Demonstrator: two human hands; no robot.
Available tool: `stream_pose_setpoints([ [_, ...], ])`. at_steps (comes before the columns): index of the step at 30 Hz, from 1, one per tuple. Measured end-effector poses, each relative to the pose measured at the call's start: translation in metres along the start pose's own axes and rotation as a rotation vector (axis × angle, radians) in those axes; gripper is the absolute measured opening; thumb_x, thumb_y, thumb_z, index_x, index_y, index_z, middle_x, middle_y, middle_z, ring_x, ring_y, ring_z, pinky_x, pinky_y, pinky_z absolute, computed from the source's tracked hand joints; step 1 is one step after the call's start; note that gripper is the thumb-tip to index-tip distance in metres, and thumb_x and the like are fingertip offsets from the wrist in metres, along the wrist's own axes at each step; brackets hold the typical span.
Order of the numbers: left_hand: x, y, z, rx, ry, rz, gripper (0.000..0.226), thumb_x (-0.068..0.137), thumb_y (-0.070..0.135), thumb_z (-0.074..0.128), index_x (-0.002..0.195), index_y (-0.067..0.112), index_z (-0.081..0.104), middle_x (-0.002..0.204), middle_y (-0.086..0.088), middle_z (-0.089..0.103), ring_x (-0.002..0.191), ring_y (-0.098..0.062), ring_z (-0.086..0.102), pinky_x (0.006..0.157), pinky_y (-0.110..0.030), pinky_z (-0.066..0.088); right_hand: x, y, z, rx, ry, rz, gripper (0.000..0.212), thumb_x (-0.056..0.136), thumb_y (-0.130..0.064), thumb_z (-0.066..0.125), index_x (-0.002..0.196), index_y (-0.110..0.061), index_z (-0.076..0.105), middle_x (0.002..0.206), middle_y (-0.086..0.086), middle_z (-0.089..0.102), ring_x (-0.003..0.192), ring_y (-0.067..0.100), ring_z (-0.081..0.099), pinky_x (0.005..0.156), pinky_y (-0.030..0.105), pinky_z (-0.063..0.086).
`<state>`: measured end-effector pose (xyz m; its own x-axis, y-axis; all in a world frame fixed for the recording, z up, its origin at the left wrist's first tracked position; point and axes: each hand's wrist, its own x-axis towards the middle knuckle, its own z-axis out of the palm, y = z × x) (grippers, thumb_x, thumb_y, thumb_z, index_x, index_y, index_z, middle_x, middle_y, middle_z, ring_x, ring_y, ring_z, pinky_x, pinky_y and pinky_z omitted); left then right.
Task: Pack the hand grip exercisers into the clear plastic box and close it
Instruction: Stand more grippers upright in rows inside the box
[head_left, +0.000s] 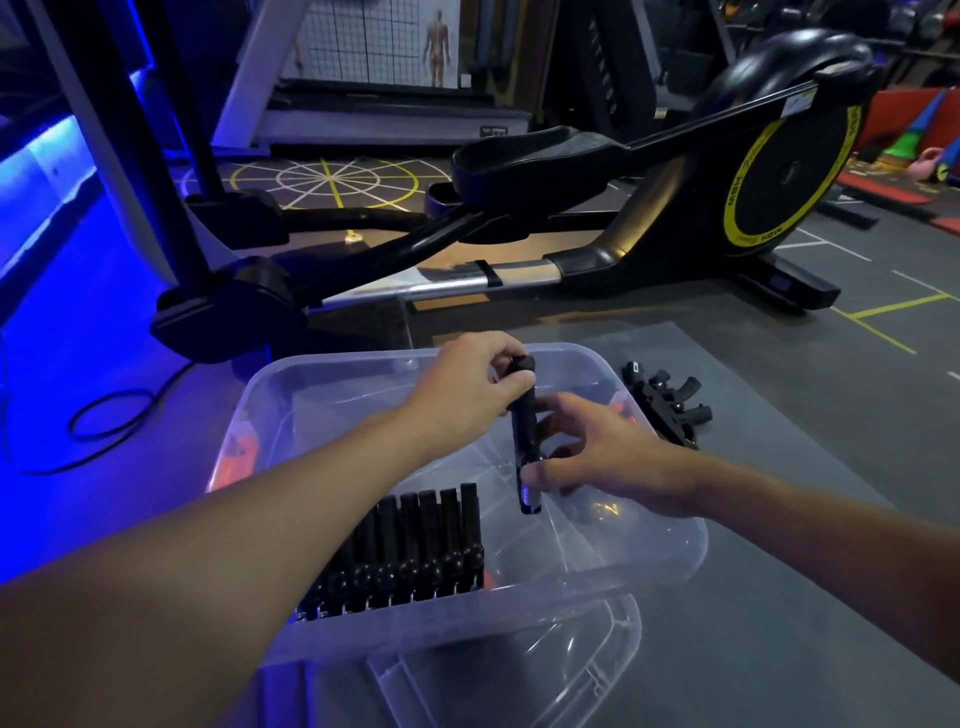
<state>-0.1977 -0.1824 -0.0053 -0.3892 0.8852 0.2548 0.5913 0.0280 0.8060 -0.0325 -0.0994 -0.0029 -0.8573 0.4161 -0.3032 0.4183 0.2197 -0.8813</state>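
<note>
A clear plastic box (332, 374) stands open on the floor in front of me. Several black hand grip exercisers (415, 551) stand packed in a row along its near left side. Both hands hold one more black exerciser (523, 415) upright above the box's middle. My left hand (467, 395) grips its top end, and my right hand (597, 457) pinches its lower end. A small pile of loose black exercisers (670, 405) lies on the floor just right of the box. The clear lid (571, 660) lies partly under the box's near edge.
A black and yellow elliptical trainer (649, 197) stands right behind the box. A black cable (104, 415) loops on the floor at left under blue light. Grey floor with yellow lines (883, 312) stretches to the right.
</note>
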Motion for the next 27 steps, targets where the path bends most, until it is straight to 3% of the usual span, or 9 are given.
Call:
stream_pose_setpoints([
  [2, 0.001, -0.006, 0.002, 0.088, -0.017, 0.036, 0.017, 0.091, 0.023, 0.065, 0.108, 0.019, 0.066, 0.095, -0.001, 0.065, 0.087, -0.018, 0.064, 0.084, -0.042, 0.054, 0.006, 0.008, -0.001, 0.007, -0.018, 0.043, 0.058, 0.074, -0.013, 0.083, 0.123, -0.017, 0.052, 0.112, 0.01, 0.064, 0.084, 0.024, 0.069, 0.083, 0.045, 0.054],
  [5, 0.003, -0.021, 0.0, 0.32, 0.007, 0.131, 0.036, 0.092, 0.033, 0.062, 0.125, 0.021, 0.057, 0.12, 0.003, 0.054, 0.112, -0.015, 0.053, 0.1, -0.04, 0.044, 0.014, 0.018, -0.002, 0.004, -0.081, 0.121, 0.053, 0.076, -0.009, 0.08, 0.121, -0.01, 0.051, 0.113, 0.018, 0.064, 0.086, 0.027, 0.068, 0.085, 0.046, 0.056],
  [10, 0.002, -0.05, -0.006, 0.685, -0.068, 0.09, 0.067, 0.094, 0.049, 0.05, 0.152, 0.03, 0.022, 0.16, 0.003, 0.02, 0.149, -0.017, 0.014, 0.12, -0.053, 0.008, 0.031, 0.037, 0.009, -0.036, -0.172, 0.222, 0.055, 0.074, 0.001, 0.077, 0.119, -0.006, 0.047, 0.117, 0.027, 0.061, 0.086, 0.031, 0.067, 0.082, 0.045, 0.057],
  [13, 0.002, -0.067, -0.005, 0.774, -0.126, 0.025, 0.07, 0.095, 0.055, 0.041, 0.154, 0.033, 0.01, 0.164, 0.003, 0.008, 0.151, -0.018, 0.001, 0.119, -0.057, -0.001, 0.04, 0.048, 0.023, -0.008, -0.214, 0.255, 0.059, 0.076, 0.005, 0.075, 0.123, -0.005, 0.043, 0.111, 0.027, 0.063, 0.084, 0.033, 0.065, 0.08, 0.043, 0.056],
  [16, 0.003, -0.075, -0.005, 0.828, -0.121, 0.032, 0.071, 0.095, 0.057, 0.037, 0.155, 0.03, 0.009, 0.164, 0.003, 0.007, 0.151, -0.017, -0.001, 0.119, -0.057, -0.003, 0.046, 0.058, 0.035, 0.001, -0.246, 0.286, 0.057, 0.076, 0.009, 0.073, 0.124, -0.003, 0.043, 0.097, 0.021, 0.064, 0.08, 0.033, 0.063, 0.077, 0.043, 0.056],
  [21, 0.001, -0.078, -0.005, 0.855, -0.112, 0.05, 0.075, 0.095, 0.057, 0.036, 0.156, 0.023, 0.009, 0.165, 0.003, 0.004, 0.151, -0.016, -0.003, 0.119, -0.054, -0.006, 0.052, 0.072, 0.047, -0.001, -0.311, 0.343, 0.062, 0.077, 0.01, 0.072, 0.124, -0.008, 0.036, 0.094, 0.022, 0.065, 0.069, 0.028, 0.065, 0.068, 0.038, 0.057],
  [27, 0.001, -0.078, -0.004, 0.842, -0.091, 0.059, 0.074, 0.096, 0.054, 0.038, 0.156, 0.022, 0.01, 0.165, 0.003, 0.005, 0.151, -0.015, -0.002, 0.119, -0.053, -0.007, 0.058, 0.08, 0.048, 0.024, -0.365, 0.405, 0.059, 0.081, 0.007, 0.071, 0.122, -0.007, 0.032, 0.097, 0.028, 0.066, 0.074, 0.034, 0.066, 0.078, 0.046, 0.058],
])
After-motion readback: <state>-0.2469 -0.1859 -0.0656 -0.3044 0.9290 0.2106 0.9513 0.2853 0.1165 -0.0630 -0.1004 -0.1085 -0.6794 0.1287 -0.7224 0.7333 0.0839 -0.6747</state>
